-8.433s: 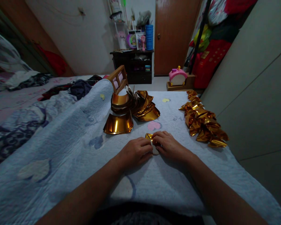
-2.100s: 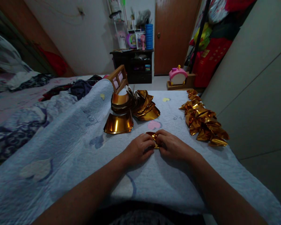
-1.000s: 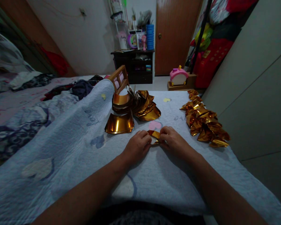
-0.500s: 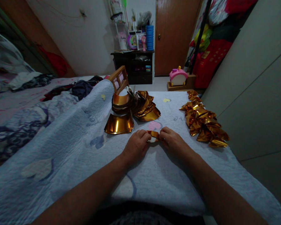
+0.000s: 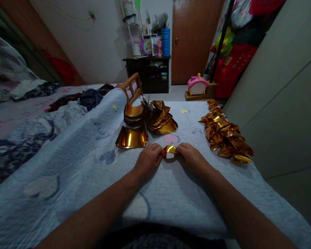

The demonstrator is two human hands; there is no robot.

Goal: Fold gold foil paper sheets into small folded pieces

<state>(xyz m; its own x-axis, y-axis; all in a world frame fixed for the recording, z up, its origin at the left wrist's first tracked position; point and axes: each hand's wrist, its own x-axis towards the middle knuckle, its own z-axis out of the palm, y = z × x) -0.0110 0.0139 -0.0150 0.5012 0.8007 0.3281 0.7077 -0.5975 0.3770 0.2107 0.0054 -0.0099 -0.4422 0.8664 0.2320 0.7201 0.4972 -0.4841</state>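
The left hand [image 5: 149,157] and right hand [image 5: 191,156] held 1 folded gold piece [image 5: 169,150] between them over the pale blue quilt [image 5: 171,193], each grip pinching 1 of its opposite ends. Stacked gold sheets [image 5: 132,137] lay beyond the left hand; a heap of crumpled gold shapes [image 5: 224,133] lay farther right.

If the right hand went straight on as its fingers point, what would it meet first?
The folded gold piece, whose end the right hand holds; past it, probably the left hand, though depth is unclear.
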